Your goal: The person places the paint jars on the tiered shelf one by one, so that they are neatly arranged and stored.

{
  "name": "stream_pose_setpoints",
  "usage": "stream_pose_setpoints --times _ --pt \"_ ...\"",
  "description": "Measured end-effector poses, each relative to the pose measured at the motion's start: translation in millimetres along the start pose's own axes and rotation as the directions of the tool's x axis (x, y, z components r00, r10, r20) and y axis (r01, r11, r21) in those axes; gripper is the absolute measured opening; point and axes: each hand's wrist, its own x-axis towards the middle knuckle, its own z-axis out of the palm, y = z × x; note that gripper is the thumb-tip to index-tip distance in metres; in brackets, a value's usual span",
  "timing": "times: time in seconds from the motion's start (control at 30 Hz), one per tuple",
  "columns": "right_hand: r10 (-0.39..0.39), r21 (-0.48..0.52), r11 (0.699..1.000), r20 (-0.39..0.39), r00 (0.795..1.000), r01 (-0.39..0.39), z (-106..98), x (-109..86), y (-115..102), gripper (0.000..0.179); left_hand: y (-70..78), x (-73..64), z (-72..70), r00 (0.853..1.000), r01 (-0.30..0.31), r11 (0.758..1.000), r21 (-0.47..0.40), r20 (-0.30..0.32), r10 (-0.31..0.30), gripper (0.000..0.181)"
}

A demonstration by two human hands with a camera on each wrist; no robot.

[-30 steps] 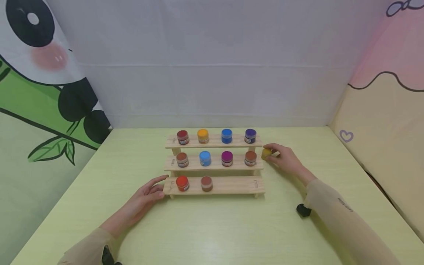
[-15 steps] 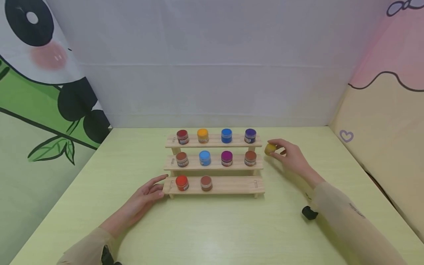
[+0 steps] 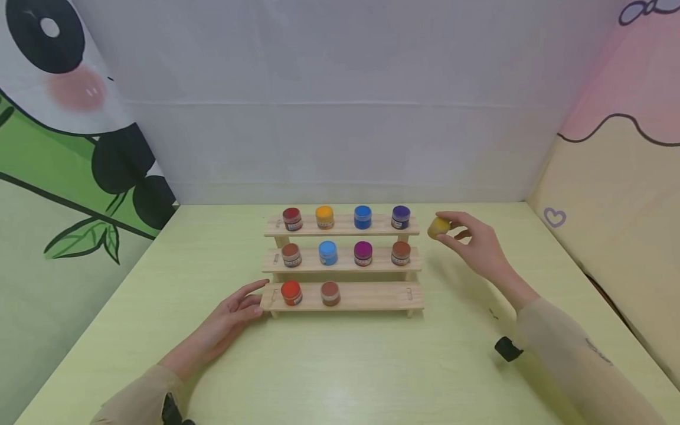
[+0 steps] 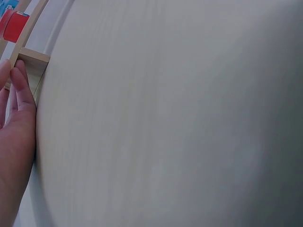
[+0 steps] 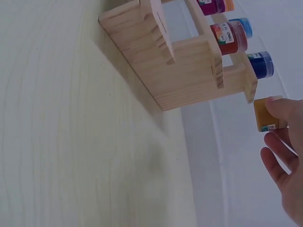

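A three-tier wooden rack [image 3: 372, 298] stands on the table, with small paint jars in several colours on its steps. At the left end of the lowest step my left hand [image 3: 234, 316] holds the board's end between thumb and fingers; the left wrist view shows these fingers [image 4: 22, 87] against the wood. My right hand [image 3: 475, 245] pinches a yellow paint jar [image 3: 438, 228] between thumb and fingertips, raised off the table to the right of the rack's upper steps. In the right wrist view this jar [image 5: 265, 115] is tilted, with its label partly visible.
The top step carries dark red, orange-yellow, blue and purple jars [image 3: 401, 217]. On the middle step are brown, light blue and magenta jars [image 3: 363, 254]. A red jar [image 3: 291, 293] and a brownish jar [image 3: 330, 293] occupy the lowest step's left half. A pale wall [image 3: 340, 147] rises behind.
My right hand has moved right and upward, away from the rack's end, carrying the yellow paint jar. The left hand has stayed at the rack.
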Motion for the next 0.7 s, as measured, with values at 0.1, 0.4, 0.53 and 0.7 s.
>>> stream_pose_setpoints --times 0.1,0.4,0.53,0.7 --pt "-0.011 0.016 1.000 -0.018 1.000 0.011 -2 -1.0 -9 0.047 0.0 -0.2 -0.4 1.000 -0.007 1.000 0.001 0.007 0.007 0.067" --pt "-0.122 0.084 0.988 -0.069 0.990 0.128 -3 -5.6 -45 0.051 2.4 -1.9 0.0 1.000 -0.021 1.000 -0.002 0.014 0.021 0.067" --pt "-0.157 0.124 0.979 -0.054 0.986 0.162 2 -9.5 -60 0.051 2.2 -2.0 0.6 1.000 -0.014 1.000 -0.004 0.008 0.014 0.066" --pt "-0.166 0.152 0.974 -0.014 0.986 0.166 12 -15.4 -79 0.049 2.8 -2.8 0.8 1.000 -0.012 1.000 -0.004 0.008 0.012 0.067"
